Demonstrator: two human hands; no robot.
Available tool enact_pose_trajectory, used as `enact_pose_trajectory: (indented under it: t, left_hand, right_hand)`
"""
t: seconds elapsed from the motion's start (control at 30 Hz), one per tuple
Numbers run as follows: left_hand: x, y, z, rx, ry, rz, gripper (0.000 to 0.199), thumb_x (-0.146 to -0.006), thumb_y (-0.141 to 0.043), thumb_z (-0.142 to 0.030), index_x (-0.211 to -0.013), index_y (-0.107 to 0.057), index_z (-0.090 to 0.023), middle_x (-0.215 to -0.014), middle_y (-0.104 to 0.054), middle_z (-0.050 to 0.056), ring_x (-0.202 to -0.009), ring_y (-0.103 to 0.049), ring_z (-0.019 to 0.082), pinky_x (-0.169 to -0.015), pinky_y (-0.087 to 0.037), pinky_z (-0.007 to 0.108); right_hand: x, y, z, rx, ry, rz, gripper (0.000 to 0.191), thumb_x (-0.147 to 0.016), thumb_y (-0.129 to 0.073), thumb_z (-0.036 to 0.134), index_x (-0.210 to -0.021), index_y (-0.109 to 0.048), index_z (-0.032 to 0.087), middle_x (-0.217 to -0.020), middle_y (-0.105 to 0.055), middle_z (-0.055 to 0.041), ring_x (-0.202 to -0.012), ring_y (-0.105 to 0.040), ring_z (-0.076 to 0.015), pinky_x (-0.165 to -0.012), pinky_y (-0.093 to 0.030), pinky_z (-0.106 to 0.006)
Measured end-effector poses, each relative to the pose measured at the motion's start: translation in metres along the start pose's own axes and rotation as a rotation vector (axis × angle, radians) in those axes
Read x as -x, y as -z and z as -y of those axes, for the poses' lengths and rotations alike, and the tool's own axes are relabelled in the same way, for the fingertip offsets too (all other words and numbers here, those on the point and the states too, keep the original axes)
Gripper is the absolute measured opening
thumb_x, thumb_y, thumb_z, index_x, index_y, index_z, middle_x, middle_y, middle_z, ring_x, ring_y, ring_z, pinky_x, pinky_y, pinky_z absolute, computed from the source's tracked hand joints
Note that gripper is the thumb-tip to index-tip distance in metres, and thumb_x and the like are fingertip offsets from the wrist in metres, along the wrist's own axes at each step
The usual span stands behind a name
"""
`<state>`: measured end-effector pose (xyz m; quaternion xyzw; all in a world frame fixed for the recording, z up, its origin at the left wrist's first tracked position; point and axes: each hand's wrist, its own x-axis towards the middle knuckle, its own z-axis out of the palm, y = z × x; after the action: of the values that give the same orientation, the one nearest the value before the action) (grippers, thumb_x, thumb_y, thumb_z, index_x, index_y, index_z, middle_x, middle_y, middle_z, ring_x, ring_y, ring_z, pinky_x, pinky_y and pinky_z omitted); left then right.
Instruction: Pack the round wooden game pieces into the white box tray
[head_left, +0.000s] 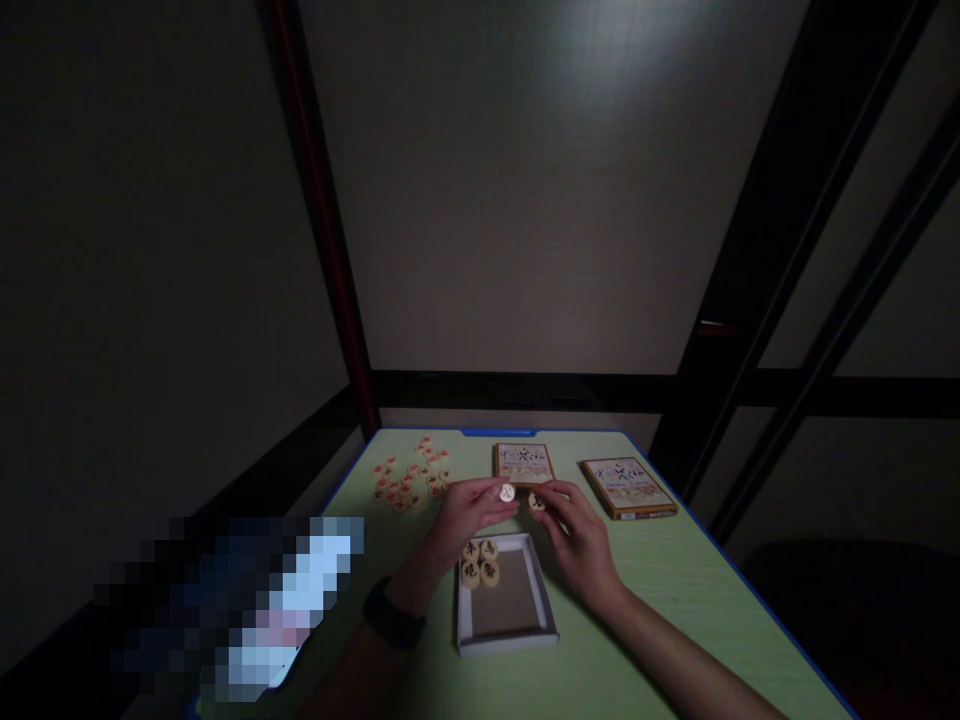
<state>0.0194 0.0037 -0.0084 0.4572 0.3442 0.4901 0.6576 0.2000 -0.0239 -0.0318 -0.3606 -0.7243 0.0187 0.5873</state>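
My left hand (469,512) pinches a round Chinese chess piece (508,493), its pale marked face turned toward me. Close beside it, my right hand (577,530) grips another chess piece (535,502) with a dark character, tilted between thumb and fingers. Both hands are raised over the far end of an open white box tray (507,646). In the tray's far left corner sit several wooden chess pieces (480,570) with black characters, grouped closely together. The left fingers partly cover the piece they hold.
Many loose chess pieces (409,485), mostly red-marked, lie scattered at the table's far left. Two printed game boxes (523,460) (630,487) rest at the back and right. The green table (645,610) has a blue edge; walls stand behind it. A pixelated patch covers the lower left.
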Motion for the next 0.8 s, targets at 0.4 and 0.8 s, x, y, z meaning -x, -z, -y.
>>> enact_pose_trajectory:
  t: [0.4,0.8]
  left_hand:
    - [0.005,-0.006,0.007,-0.102,0.051,0.195,0.058,-0.064,-0.084,-0.049,-0.107,-0.070,-0.013,-0.103,-0.073,0.011,-0.090,-0.070,0.022,-0.084,-0.057,0.036]
    - [0.008,-0.003,0.004,-0.080,0.093,0.203,0.057,-0.065,-0.086,-0.044,-0.108,-0.065,-0.013,-0.099,-0.071,0.011,-0.083,-0.071,0.020,-0.079,-0.057,0.035]
  right_hand:
    - [0.005,-0.003,0.002,0.040,0.080,0.101,0.019,-0.091,-0.061,0.020,-0.110,-0.064,0.022,-0.101,-0.071,-0.0082,-0.094,-0.066,-0.0217,-0.082,-0.057,-0.035]
    - [0.003,0.000,0.007,0.053,0.156,0.107,0.023,-0.091,-0.060,0.021,-0.113,-0.063,0.022,-0.100,-0.072,-0.0088,-0.092,-0.068,-0.0221,-0.080,-0.058,-0.037]
